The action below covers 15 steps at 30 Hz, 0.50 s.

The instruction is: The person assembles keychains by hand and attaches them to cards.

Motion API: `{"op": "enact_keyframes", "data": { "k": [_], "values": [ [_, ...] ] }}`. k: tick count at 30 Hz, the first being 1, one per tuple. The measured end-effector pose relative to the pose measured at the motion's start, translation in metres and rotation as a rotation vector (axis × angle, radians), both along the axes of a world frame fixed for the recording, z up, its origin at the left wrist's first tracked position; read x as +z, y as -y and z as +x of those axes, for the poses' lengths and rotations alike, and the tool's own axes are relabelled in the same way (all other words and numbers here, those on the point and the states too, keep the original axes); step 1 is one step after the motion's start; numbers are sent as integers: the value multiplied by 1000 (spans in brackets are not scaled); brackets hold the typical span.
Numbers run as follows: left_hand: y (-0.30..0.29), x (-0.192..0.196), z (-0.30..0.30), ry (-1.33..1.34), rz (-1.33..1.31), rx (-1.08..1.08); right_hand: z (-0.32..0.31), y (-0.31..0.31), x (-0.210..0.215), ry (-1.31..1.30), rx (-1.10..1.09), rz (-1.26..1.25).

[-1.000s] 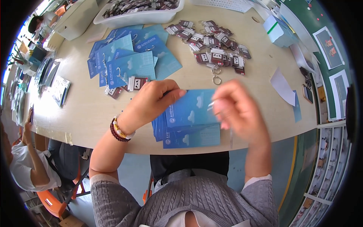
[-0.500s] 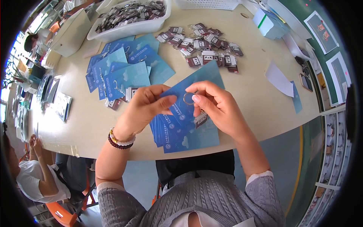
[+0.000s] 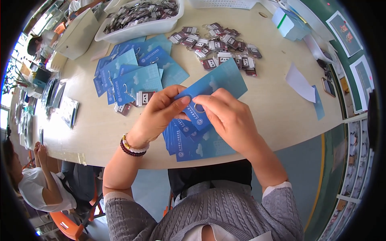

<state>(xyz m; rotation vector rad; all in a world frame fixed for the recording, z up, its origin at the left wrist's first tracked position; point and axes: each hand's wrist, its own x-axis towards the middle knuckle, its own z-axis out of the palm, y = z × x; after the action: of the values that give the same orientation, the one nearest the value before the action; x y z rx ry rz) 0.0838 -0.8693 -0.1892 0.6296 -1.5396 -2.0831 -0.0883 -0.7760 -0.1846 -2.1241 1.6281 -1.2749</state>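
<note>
Between the thumb and fingers of my left hand (image 3: 159, 112) is a blue printed card (image 3: 221, 80), held tilted above the table. My right hand (image 3: 233, 120) pinches a metal keychain ring (image 3: 199, 107) against the card's face, beside my left thumb. The keychain's tag is hidden behind my right hand. Under both hands lies a fanned stack of blue cards (image 3: 201, 149) at the table's near edge. Left of my left hand, several blue cards (image 3: 138, 81) overlap, some with keychains (image 3: 144, 97) attached.
A loose pile of keychains (image 3: 219, 45) lies beyond my hands. Behind it stands a white tub (image 3: 138, 35) full of keychains. At right are a white paper (image 3: 299, 84), a phone (image 3: 328, 87) and a light-blue box (image 3: 290, 26). A person (image 3: 40, 184) sits at the left.
My right hand has turned over and moved slightly left, bringing the ring onto the card. The dangling tag is now out of sight. The card has tilted further right.
</note>
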Motion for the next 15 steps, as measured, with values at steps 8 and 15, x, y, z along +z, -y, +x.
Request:
{"op": "enact_keyframes", "data": {
  "k": [8, 15],
  "values": [
    [0, 4, -1, 47, -72, -6, -4, 1, 7, -135, -47, 38],
    [-6, 3, -5, -86, 129, 25, -6, 10, -6, -66, -54, -59]
  ]
}}
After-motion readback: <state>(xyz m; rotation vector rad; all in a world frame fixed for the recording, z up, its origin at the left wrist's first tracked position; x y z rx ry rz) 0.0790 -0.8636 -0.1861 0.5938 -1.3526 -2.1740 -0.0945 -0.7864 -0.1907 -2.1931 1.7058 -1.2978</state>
